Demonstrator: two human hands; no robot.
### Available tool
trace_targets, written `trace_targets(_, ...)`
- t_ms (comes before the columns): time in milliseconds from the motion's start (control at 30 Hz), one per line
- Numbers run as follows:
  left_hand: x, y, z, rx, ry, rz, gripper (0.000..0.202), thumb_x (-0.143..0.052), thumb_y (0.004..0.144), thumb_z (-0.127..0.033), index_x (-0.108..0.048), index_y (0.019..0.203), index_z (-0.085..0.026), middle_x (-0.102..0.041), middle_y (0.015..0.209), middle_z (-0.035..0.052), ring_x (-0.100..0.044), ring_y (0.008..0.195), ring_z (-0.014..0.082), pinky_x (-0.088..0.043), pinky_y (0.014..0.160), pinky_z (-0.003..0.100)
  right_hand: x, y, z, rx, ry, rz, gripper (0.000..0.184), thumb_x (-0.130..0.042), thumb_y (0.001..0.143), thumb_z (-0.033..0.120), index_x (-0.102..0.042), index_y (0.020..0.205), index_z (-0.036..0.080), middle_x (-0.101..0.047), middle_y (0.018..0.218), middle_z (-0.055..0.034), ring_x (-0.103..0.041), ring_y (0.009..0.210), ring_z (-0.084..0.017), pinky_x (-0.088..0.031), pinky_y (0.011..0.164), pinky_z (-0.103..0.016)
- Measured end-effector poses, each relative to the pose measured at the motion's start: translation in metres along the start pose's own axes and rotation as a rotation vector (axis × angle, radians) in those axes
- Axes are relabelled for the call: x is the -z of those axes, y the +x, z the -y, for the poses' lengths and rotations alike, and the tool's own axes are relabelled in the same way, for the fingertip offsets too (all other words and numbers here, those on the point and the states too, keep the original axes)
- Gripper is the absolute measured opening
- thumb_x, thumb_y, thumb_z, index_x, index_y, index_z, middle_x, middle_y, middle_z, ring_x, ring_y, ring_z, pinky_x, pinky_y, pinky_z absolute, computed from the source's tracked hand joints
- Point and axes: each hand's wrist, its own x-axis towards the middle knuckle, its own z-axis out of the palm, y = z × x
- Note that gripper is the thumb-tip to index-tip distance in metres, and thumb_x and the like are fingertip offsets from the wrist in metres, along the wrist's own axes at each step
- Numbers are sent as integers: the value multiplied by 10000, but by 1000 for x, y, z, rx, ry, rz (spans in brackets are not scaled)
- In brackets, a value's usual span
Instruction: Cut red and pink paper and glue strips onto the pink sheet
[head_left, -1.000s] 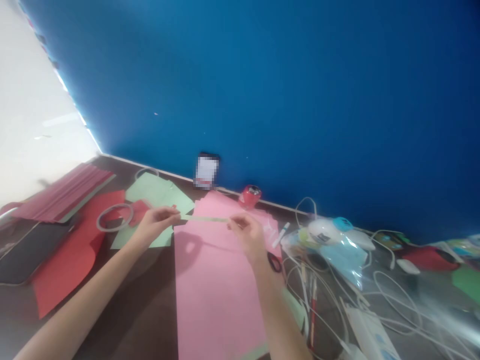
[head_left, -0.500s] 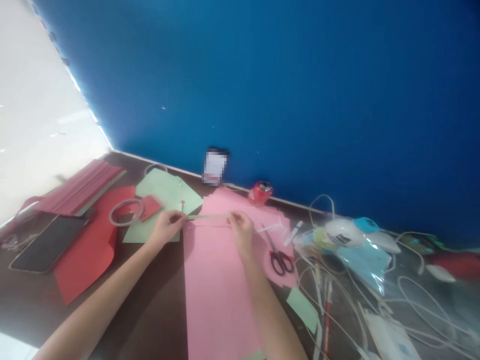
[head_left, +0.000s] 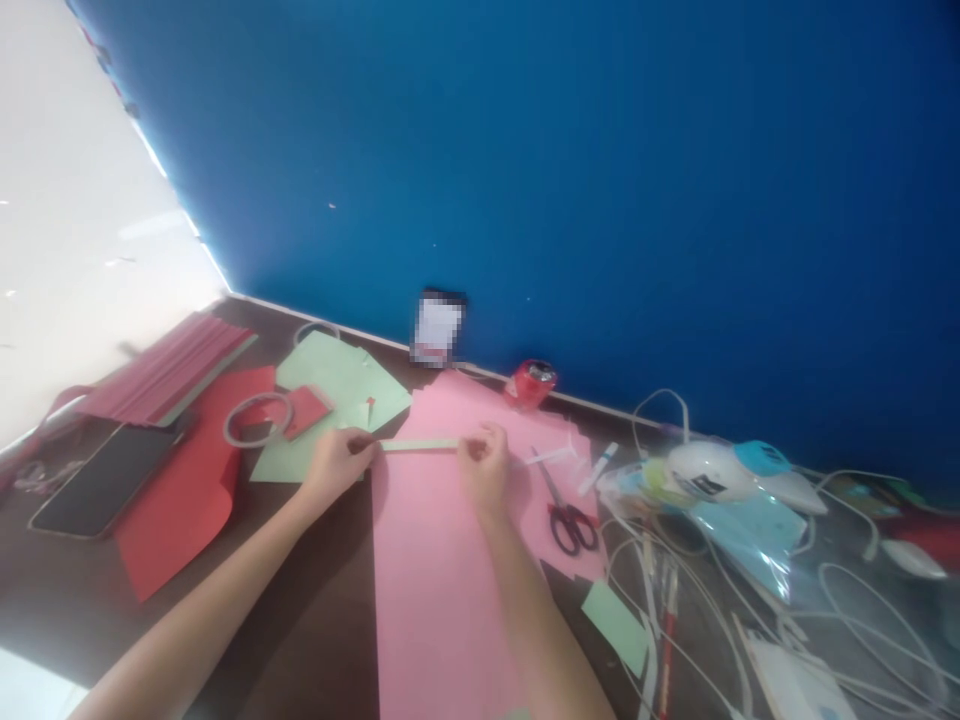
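Between my two hands stretches a narrow light-green paper strip, held roughly level above pink paper sheets. My left hand pinches the strip's left end. The other end is pinched by my right hand, its fingers curled. Black-handled scissors lie on the pink paper to the right of my right hand. Left of my left hand are green paper sheets with a small red paper piece and a pale ring on top.
A red paper sheet, a dark phone and a pink paper stack lie at left. A red round object sits near the blue wall. White cables and plastic packets crowd the right side.
The strip has turned so that more of its flat face shows. Both hands keep their pinch on its ends. The whole view has shifted slightly.
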Motion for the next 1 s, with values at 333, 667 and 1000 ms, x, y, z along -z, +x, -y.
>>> trace_targets(333,-2,0,-1,-31,89,-16,194,-478,728,-278,-638,755,-172,-655,652,22,-600,558,161,-436,559,256,0,1,0,-18,-170,77,328,-507,739,260,-429,1051,196,-592,742,-3,-583,695,-163,-476,697,-288)
trace_targets(667,-1,2,-8,2,122,1,178,-500,692,-253,-649,727,-162,-671,685,32,-604,611,174,-439,599,264,-1,3,5,-26,-348,71,350,-485,752,284,-473,1085,178,-638,758,-33,-608,706,-178,-469,670,-285)
trace_targets(1000,-3,1,-8,30,100,5,187,-484,710,-280,-636,732,-174,-679,708,36,-617,583,173,-432,547,250,-2,8,12,-45,-489,85,295,-475,757,279,-524,1037,202,-664,760,-34,-616,699,-180,-446,637,-269)
